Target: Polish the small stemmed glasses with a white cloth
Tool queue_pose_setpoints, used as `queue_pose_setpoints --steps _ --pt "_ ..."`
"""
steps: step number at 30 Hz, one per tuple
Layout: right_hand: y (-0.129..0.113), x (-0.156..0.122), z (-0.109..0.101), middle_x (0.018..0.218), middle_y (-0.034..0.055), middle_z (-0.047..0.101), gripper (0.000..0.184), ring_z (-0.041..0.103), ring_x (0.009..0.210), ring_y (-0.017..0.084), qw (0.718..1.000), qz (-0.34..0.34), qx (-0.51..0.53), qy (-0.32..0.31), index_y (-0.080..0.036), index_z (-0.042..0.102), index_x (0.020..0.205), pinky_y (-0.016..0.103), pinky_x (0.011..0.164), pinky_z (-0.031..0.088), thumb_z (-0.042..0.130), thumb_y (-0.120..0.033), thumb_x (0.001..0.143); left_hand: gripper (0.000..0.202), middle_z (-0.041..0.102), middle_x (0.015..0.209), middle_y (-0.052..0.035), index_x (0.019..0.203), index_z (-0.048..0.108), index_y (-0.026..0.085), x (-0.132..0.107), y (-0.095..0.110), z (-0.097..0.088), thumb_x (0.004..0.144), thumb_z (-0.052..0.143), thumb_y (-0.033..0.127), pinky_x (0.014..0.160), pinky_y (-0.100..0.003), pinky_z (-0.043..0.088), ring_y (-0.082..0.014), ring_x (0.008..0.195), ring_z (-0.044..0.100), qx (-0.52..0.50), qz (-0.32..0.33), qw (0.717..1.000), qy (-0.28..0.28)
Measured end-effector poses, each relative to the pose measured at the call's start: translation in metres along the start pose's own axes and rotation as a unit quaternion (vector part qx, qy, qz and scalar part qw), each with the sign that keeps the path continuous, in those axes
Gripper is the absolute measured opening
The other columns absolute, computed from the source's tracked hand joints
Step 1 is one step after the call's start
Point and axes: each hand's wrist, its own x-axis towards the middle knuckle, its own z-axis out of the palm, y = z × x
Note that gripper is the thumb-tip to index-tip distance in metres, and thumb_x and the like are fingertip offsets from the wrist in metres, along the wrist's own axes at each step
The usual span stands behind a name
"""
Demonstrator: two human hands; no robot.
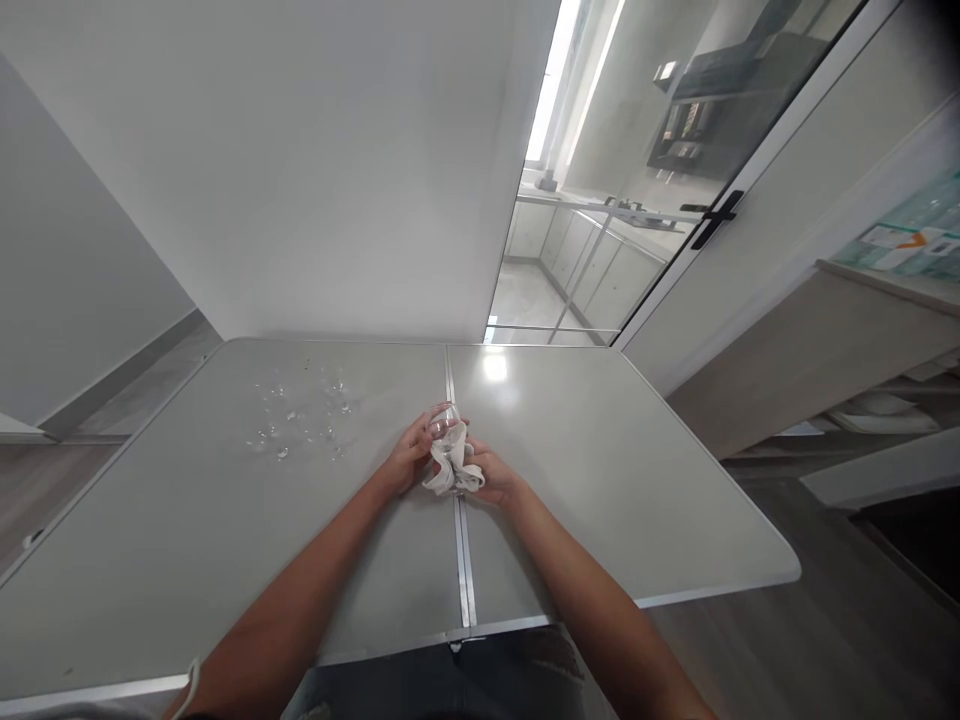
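Above the middle seam of the table (570, 470), my left hand (412, 446) is wrapped round a small clear glass (442, 418). A crumpled white cloth (452, 466) lies against the lower part of the glass and covers some of it. My right hand (486, 472) grips the cloth from the right side; several of its fingers are hidden behind the cloth. To the left on the table, several clear glasses (283, 453) stand in a loose group. Their outlines are faint, so their exact shape is hard to make out.
A white wall (337, 200) rises behind the table's far edge. Beyond it on the right is a glass door (592, 250) with a black handle (718, 220). A wooden shelf unit (817, 350) stands at the right, with wrapped bottles (919, 235) on top.
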Motion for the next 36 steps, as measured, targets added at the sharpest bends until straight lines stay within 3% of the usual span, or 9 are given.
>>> queue_pose_setpoints --steps 5,8,14,18,23,26,29,32,36 --pt "-0.005 0.000 0.006 0.068 -0.0005 0.064 0.028 0.053 0.058 0.011 0.999 0.005 -0.037 0.016 -0.017 0.064 0.083 0.021 0.053 0.043 0.083 -0.035 0.073 0.073 0.068 0.120 -0.0154 0.140 0.054 0.021 0.004 -0.006 -0.004 0.080 0.074 0.056 0.063 -0.026 0.053 -0.0190 0.078 0.069 0.040 0.048 0.997 0.047" --pt "-0.009 -0.001 0.008 0.070 -0.0005 0.065 0.029 0.052 0.059 0.010 0.999 0.001 -0.041 0.034 -0.017 0.065 0.081 0.021 0.054 0.042 0.085 -0.035 0.071 0.072 0.067 0.124 -0.0168 0.138 0.056 0.019 0.004 -0.006 -0.004 0.080 0.075 0.056 0.069 -0.028 0.055 -0.0223 0.089 0.070 0.045 0.073 0.995 0.055" --pt "-0.008 -0.007 0.005 0.069 0.0023 0.065 0.031 0.057 0.060 0.014 0.996 0.077 -0.026 -0.040 -0.016 0.064 0.082 0.025 0.056 0.044 0.081 -0.040 0.073 0.076 0.065 0.129 -0.0241 0.132 0.060 0.014 -0.004 0.003 0.000 0.074 0.079 0.059 0.080 -0.038 0.057 -0.0331 0.104 0.070 0.015 0.035 0.999 -0.021" --pt "-0.005 -0.002 0.003 0.070 0.0006 0.062 0.030 0.051 0.059 0.013 0.990 0.006 -0.144 -0.005 -0.017 0.061 0.085 0.025 0.057 0.041 0.073 -0.044 0.081 0.062 0.066 0.131 -0.0229 0.125 0.063 0.014 -0.001 -0.003 -0.004 0.078 0.079 0.050 0.089 -0.040 0.057 -0.0334 0.112 0.068 0.042 0.078 0.996 0.026" --pt "-0.002 0.004 0.001 0.077 0.0007 0.063 0.018 0.051 0.067 0.016 0.906 -0.136 -0.381 0.123 -0.020 0.064 0.093 0.027 0.066 0.041 0.070 -0.032 0.081 0.057 0.067 0.131 -0.0191 0.123 0.065 0.015 0.006 -0.012 -0.009 0.073 0.086 0.036 0.110 -0.047 0.046 -0.0330 0.128 0.060 0.088 0.127 0.984 0.089" --pt "-0.001 0.003 0.002 0.074 0.0009 0.062 0.018 0.051 0.064 0.015 0.940 -0.097 -0.314 0.091 -0.019 0.064 0.087 0.027 0.064 0.041 0.070 -0.035 0.081 0.057 0.066 0.132 -0.0216 0.122 0.066 0.013 0.005 -0.008 -0.009 0.074 0.084 0.039 0.104 -0.047 0.050 -0.0344 0.124 0.062 0.075 0.108 0.988 0.082" --pt "-0.002 -0.001 0.005 0.068 0.0018 0.061 0.025 0.052 0.058 0.014 0.992 0.031 -0.113 -0.039 -0.016 0.063 0.078 0.029 0.060 0.044 0.071 -0.040 0.079 0.062 0.067 0.128 -0.0236 0.119 0.069 0.011 0.002 -0.002 -0.008 0.073 0.083 0.049 0.084 -0.042 0.057 -0.0350 0.107 0.069 0.039 0.064 0.996 0.038" --pt "-0.005 -0.005 0.007 0.062 -0.0016 0.054 0.025 0.050 0.055 0.013 0.986 0.103 0.036 -0.122 -0.017 0.061 0.077 0.032 0.064 0.048 0.075 -0.037 0.074 0.069 0.071 0.118 -0.0206 0.118 0.070 0.012 -0.001 0.000 -0.010 0.067 0.086 0.055 0.081 -0.038 0.057 -0.0328 0.101 0.071 0.013 0.040 0.999 0.004" --pt "-0.003 -0.003 0.008 0.064 -0.0014 0.054 0.027 0.045 0.053 0.012 0.995 0.067 -0.042 -0.067 -0.018 0.057 0.077 0.028 0.059 0.043 0.071 -0.042 0.080 0.068 0.073 0.115 -0.0190 0.122 0.068 0.013 0.002 -0.004 -0.014 0.070 0.084 0.052 0.089 -0.041 0.054 -0.0324 0.105 0.070 0.024 0.049 0.998 0.030"
